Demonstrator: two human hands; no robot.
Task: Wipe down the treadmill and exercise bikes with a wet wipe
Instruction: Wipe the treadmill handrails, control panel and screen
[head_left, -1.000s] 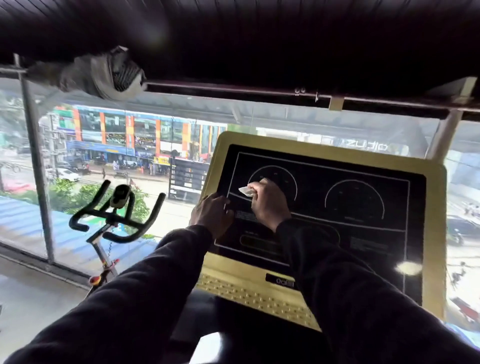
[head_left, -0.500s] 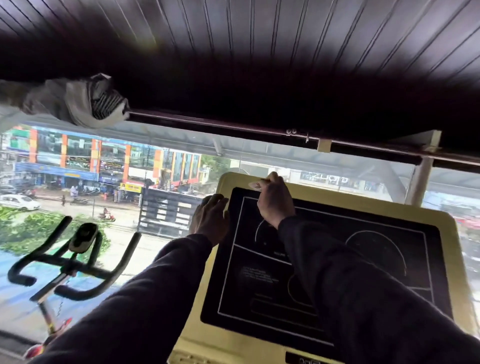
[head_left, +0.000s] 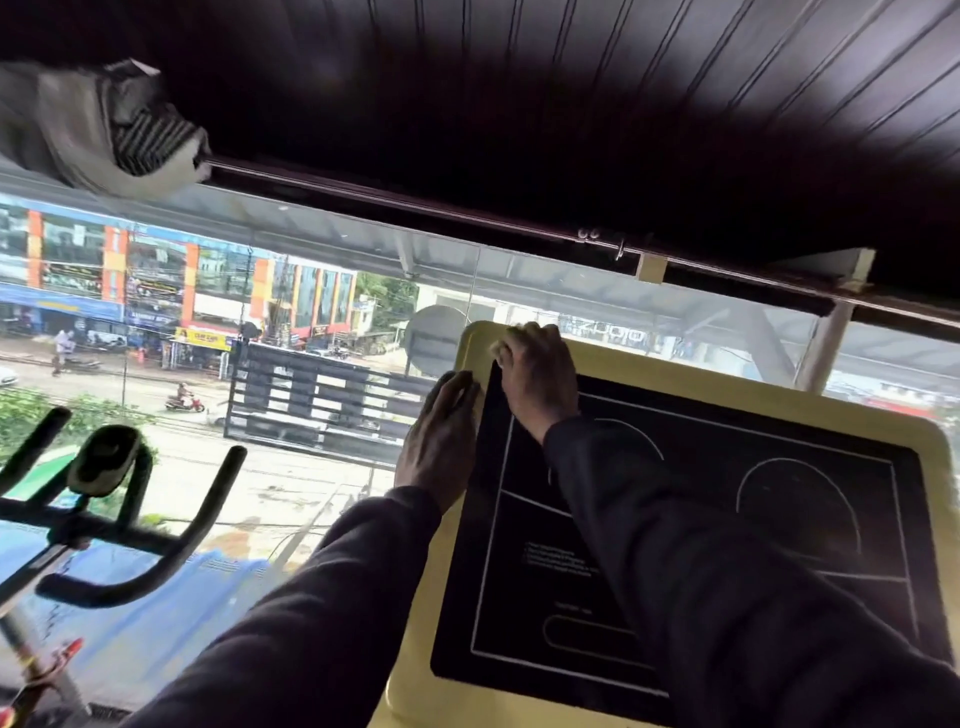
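The treadmill console (head_left: 727, 410) has a pale yellow frame around a black display panel (head_left: 779, 519) with white outlines. My right hand (head_left: 540, 379) presses on the frame's top left corner, closed over a white wet wipe (head_left: 500, 347) that barely shows under the fingers. My left hand (head_left: 441, 436) lies flat against the console's left edge, holding it. Both arms wear dark sleeves. An exercise bike (head_left: 104, 519) with black handlebars stands at the lower left.
A glass wall (head_left: 311, 415) runs behind the console and bike, with a street and buildings outside. A dark ribbed ceiling (head_left: 519, 104) hangs low overhead. A bundled grey cloth (head_left: 104, 130) sits on the rail at the upper left.
My right hand slid with the wipe from the left dial on the black panel up to the frame's top left corner. My left hand moved up along the left edge. My view tilted upward.
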